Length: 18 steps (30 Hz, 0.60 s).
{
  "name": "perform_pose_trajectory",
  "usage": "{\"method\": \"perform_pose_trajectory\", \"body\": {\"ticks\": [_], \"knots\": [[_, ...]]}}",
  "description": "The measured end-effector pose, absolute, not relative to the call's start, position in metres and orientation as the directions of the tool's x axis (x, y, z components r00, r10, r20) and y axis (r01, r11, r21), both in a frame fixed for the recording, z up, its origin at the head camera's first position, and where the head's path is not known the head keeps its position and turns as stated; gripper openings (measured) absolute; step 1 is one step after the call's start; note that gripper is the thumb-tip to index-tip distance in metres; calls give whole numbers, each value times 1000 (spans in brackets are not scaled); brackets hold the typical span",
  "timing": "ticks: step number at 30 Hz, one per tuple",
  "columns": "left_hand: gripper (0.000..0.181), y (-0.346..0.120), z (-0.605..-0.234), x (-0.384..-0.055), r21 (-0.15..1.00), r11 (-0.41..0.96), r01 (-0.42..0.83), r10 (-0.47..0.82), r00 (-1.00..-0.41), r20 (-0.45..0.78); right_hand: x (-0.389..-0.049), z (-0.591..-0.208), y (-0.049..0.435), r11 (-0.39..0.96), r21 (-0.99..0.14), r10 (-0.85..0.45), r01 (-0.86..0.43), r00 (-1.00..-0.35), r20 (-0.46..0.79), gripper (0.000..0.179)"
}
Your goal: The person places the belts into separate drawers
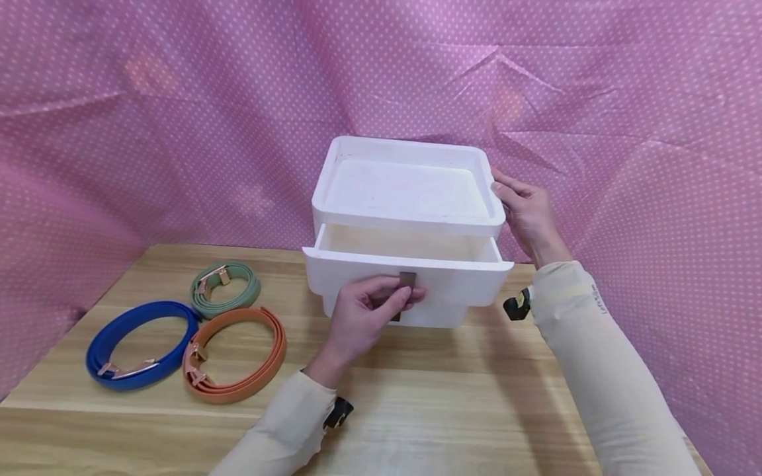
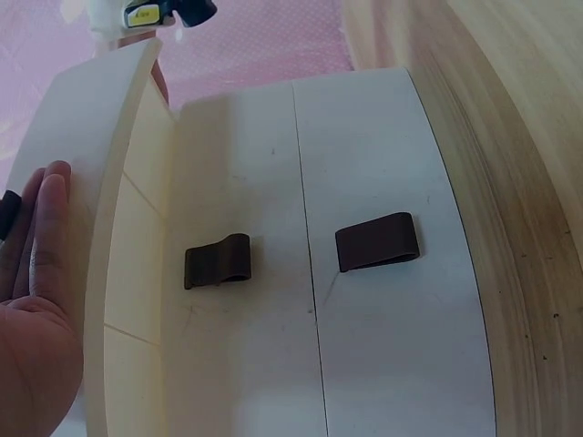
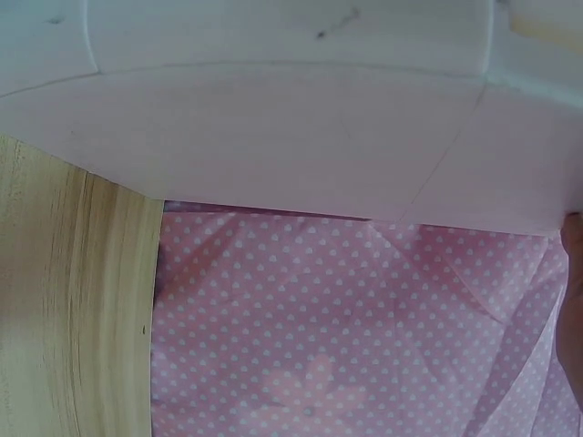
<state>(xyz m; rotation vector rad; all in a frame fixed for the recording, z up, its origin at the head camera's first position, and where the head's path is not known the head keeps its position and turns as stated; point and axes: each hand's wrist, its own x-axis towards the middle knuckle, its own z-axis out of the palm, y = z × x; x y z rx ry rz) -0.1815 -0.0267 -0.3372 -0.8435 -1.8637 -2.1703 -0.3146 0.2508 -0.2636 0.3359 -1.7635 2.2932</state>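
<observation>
Left grip (image 1: 368, 309) pinches drawer tab (image 1: 407, 278); right grip (image 1: 528, 210) holds cabinet (image 1: 411, 192); belts (image 1: 232, 395): head view only.

This looks like a small curtained-off work corner; whether it lies within a home, a shop or a lab cannot be told. Pink cloth (image 1: 250, 152) with small white hearts hangs in creases behind the table (image 1: 440, 410) and along both sides, covering whatever wall is there. The tabletop is pale wood grain. The goods are household ones: a white drawer box (image 1: 406, 188) and three coiled belts (image 1: 270, 362). A small black camera (image 1: 338, 413) at each sleeve cuff (image 1: 306, 396) suggests a recording setup.
</observation>
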Motion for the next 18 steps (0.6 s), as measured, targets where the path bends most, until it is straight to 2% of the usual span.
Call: {"method": "perform_pose_trajectory", "body": {"ticks": [7,18], "knots": [[13,-27,-340,-180,856,-198,478,248,-820,516,-312,-266,251,-223,-925,47,-308,-951,305,44],[13,-25,-341,-178,816,-316,484,243,-790,563,-313,-260,250,-198,-927,34,-318,-948,318,45]]}}
